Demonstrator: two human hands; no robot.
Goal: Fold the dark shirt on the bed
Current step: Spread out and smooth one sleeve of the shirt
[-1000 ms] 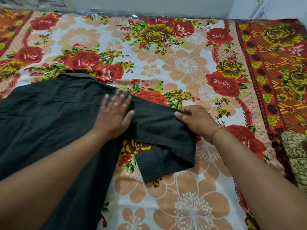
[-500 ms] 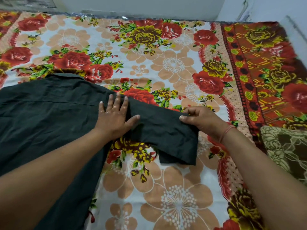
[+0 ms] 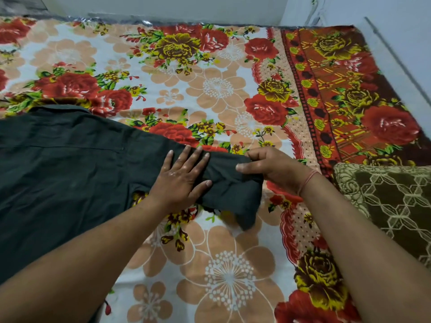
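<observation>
Head view: my left hand [image 3: 180, 180] lies flat, fingers spread, pinning the dark shirt [image 3: 70, 173], right hand [image 3: 272, 167] pinching its sleeve [image 3: 233, 194]; a slack pinch risks a crooked fold

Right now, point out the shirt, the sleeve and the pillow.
shirt [image 3: 58, 173]: head view, flat back panel.
sleeve [image 3: 233, 192]: head view, bunched cloth between the hands.
pillow [image 3: 384, 201]: head view, patterned top face.

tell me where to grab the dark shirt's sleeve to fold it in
Grip the sleeve at its outer cuff end, coming from the right, where the right hand already pinches it. That end hangs loose past the left hand, which lies flat on the sleeve nearer the shoulder of the dark shirt.
</observation>
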